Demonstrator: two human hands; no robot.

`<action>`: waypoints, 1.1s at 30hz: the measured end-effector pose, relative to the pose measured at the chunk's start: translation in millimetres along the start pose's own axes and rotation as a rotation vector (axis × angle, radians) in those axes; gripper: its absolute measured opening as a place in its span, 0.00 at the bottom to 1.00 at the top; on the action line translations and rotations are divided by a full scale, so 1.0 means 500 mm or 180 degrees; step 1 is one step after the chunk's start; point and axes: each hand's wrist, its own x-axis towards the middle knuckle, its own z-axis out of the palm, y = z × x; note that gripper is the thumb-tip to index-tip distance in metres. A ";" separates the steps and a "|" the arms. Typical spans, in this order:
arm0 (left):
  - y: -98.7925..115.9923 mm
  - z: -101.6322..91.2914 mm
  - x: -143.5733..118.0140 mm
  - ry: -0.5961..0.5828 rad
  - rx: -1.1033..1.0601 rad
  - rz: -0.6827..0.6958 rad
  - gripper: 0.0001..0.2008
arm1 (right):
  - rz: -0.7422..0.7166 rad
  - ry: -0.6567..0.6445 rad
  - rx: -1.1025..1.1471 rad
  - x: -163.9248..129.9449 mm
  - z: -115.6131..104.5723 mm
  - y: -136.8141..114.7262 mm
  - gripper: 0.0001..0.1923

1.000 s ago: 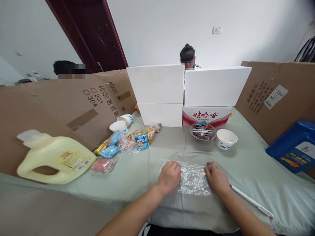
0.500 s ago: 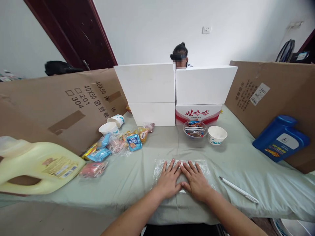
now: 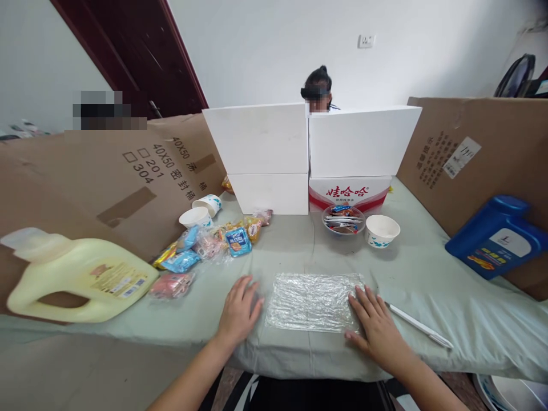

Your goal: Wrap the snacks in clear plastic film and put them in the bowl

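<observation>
A crinkled clear plastic bag (image 3: 314, 302) lies flat on the green tablecloth (image 3: 282, 254) in front of me. Just left of the bag and apart from it, my left hand (image 3: 240, 311) rests on the cloth with its fingers loosely stretched. My right hand (image 3: 374, 322) lies spread at the bag's right edge, fingertips touching it. Neither hand holds anything. A white pen (image 3: 419, 325) lies to the right of my right hand.
Wrapped snacks (image 3: 209, 242) and a yellow jug (image 3: 81, 279) lie to the left, near paper cups (image 3: 196, 218). Ahead stand white boxes (image 3: 261, 142), a clear bowl of packets (image 3: 342, 221) and another paper cup (image 3: 382, 231). A blue bottle (image 3: 496, 237) leans against cardboard on the right. Behind the boxes is a person (image 3: 319, 85).
My hands have moved apart from the middle of the plastic bag, the left one off it onto the cloth, the right one to its right edge. The bag now shows uncovered.
</observation>
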 end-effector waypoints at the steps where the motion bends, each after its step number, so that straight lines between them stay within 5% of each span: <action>1: 0.013 -0.012 -0.005 -0.0032 -0.0176 0.0278 0.16 | -0.0166 0.0020 0.0070 -0.012 -0.003 0.000 0.36; 6: 0.080 -0.045 -0.021 -0.0736 -0.0793 0.1294 0.17 | -0.0460 0.0190 0.0379 -0.058 -0.009 0.000 0.21; 12: 0.086 -0.039 -0.026 -0.0450 -0.1044 0.1502 0.12 | -0.0622 0.0255 0.0583 -0.093 -0.015 0.029 0.14; 20: 0.102 -0.055 -0.006 -0.0672 -0.1140 0.0878 0.11 | -0.0344 -0.0136 0.1069 -0.080 -0.058 0.021 0.11; 27: 0.104 -0.031 0.060 -0.0530 -0.1092 0.0293 0.10 | 0.0420 0.0379 0.1607 -0.021 -0.070 0.019 0.15; 33: 0.121 0.017 0.112 -0.0771 -0.0468 -0.0214 0.09 | 0.1202 0.0150 0.0967 0.067 -0.047 0.031 0.16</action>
